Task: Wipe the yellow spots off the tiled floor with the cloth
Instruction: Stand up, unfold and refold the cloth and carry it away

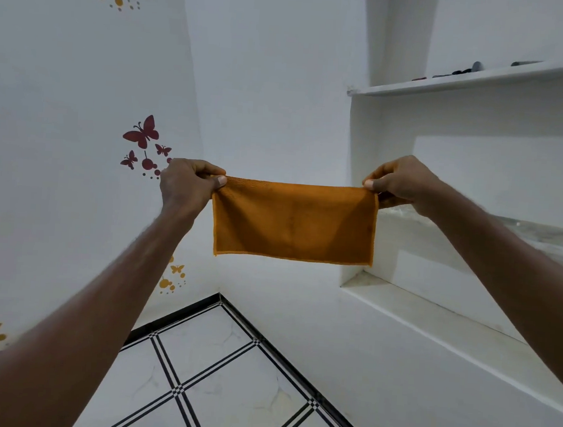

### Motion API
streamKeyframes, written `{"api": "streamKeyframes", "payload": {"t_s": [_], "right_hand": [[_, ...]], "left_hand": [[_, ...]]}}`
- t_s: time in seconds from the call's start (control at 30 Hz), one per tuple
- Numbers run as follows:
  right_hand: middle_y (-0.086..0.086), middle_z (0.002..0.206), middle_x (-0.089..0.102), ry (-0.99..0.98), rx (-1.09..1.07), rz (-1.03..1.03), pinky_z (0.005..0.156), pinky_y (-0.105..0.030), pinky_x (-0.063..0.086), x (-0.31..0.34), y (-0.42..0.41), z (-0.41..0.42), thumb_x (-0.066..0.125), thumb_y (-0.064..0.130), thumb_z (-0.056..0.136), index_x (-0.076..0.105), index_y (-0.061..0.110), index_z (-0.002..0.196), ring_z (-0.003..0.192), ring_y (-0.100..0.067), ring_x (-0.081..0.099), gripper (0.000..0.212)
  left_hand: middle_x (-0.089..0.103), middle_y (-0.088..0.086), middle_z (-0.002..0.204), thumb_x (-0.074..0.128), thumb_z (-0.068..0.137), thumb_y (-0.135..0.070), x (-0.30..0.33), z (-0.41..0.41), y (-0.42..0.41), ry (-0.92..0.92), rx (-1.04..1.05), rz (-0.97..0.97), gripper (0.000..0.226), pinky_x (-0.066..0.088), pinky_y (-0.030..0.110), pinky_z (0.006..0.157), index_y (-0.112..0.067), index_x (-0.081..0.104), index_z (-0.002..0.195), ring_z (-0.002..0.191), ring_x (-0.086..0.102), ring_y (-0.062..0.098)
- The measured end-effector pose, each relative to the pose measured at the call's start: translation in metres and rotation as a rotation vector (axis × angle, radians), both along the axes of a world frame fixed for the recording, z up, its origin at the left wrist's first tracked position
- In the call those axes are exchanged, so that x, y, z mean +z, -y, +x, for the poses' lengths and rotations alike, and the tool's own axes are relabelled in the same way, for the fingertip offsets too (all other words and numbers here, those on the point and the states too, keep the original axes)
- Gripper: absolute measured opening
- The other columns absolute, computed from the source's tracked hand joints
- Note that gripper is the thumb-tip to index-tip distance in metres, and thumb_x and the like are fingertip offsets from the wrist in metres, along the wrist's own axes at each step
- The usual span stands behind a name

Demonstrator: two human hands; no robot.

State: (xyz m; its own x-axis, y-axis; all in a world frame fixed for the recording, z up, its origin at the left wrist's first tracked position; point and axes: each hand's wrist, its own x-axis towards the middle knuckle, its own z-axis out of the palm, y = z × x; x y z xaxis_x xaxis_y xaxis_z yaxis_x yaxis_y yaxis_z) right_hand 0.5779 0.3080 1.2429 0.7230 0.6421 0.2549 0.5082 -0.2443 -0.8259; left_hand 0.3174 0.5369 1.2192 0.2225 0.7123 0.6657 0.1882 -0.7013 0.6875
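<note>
An orange cloth hangs stretched flat in the air in front of me, folded along its top edge. My left hand pinches its top left corner and my right hand pinches its top right corner. Both arms are raised at about chest height. Far below lies the white tiled floor with black striped lines. Faint yellowish marks show on one tile.
White walls meet in a corner ahead; the left wall carries butterfly stickers. On the right are built-in white shelves, the upper one bearing small dark items, and a low ledge. A black skirting borders the floor.
</note>
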Motion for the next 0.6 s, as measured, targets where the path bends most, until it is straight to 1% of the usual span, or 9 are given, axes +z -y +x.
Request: {"api": "streamKeyframes", "payload": {"t_s": [0.1,0.17,0.23,0.3,0.33,0.47,0.6], "right_hand": [[-0.011,0.096,0.074,-0.119,0.092,0.091,0.056,-0.018,0.058,0.004,0.014,0.0,0.072,0.013,0.09,0.071,0.003,0.11,0.083,-0.02,0.074,0.022],[-0.011,0.098,0.074,-0.134,0.153,0.11,0.062,-0.019,0.06,0.004,0.019,0.0,0.074,0.013,0.088,0.072,0.004,0.109,0.089,-0.022,0.074,0.023],[-0.011,0.097,0.074,-0.08,0.172,0.116,0.065,-0.02,0.06,0.004,0.021,-0.001,0.076,0.014,0.086,0.072,0.004,0.106,0.085,-0.019,0.074,0.023],[-0.01,0.092,0.074,0.027,0.135,0.123,0.061,-0.017,0.059,0.005,0.022,-0.004,0.077,0.013,0.085,0.072,0.002,0.104,0.076,-0.014,0.075,0.022],[-0.01,0.09,0.074,0.089,0.103,0.131,0.061,-0.018,0.059,0.005,0.022,-0.004,0.077,0.012,0.086,0.072,0.001,0.103,0.075,-0.014,0.075,0.021],[-0.012,0.089,0.075,0.255,0.029,0.164,0.076,-0.031,0.062,0.004,0.027,-0.007,0.079,0.013,0.085,0.072,0.002,0.102,0.08,-0.021,0.075,0.021],[-0.011,0.087,0.074,0.338,0.009,0.21,0.074,-0.029,0.06,0.002,0.035,-0.009,0.08,0.011,0.085,0.072,0.005,0.099,0.079,-0.02,0.074,0.018]], "left_hand": [[0.074,0.005,0.096,0.079,0.084,-0.017,0.003,-0.005,-0.001,-0.012,-0.034,-0.04,0.023,0.062,0.039,0.082,-0.011,0.077,0.106,0.087,0.072,0.021],[0.073,0.006,0.095,0.078,0.085,-0.017,0.006,-0.009,-0.001,-0.028,-0.042,-0.015,0.023,0.062,0.033,0.078,-0.01,0.076,0.108,0.086,0.072,0.02],[0.072,0.005,0.094,0.077,0.086,-0.016,0.011,-0.011,-0.001,-0.048,-0.051,0.007,0.024,0.059,0.023,0.069,-0.009,0.076,0.108,0.083,0.071,0.017],[0.073,0.006,0.094,0.078,0.085,-0.016,0.015,-0.014,0.0,-0.074,-0.066,0.004,0.023,0.056,0.018,0.065,-0.008,0.076,0.107,0.081,0.071,0.013],[0.073,0.006,0.093,0.078,0.085,-0.016,0.017,-0.016,0.001,-0.088,-0.079,0.008,0.023,0.057,0.018,0.065,-0.007,0.076,0.106,0.08,0.071,0.013],[0.073,0.003,0.09,0.079,0.084,-0.016,0.02,-0.022,0.006,-0.095,-0.096,0.06,0.02,0.06,0.025,0.073,-0.009,0.077,0.102,0.082,0.072,0.014],[0.074,0.0,0.089,0.081,0.082,-0.019,0.021,-0.029,0.01,-0.073,-0.119,0.076,0.021,0.059,0.024,0.075,-0.012,0.078,0.101,0.082,0.072,0.011]]}}
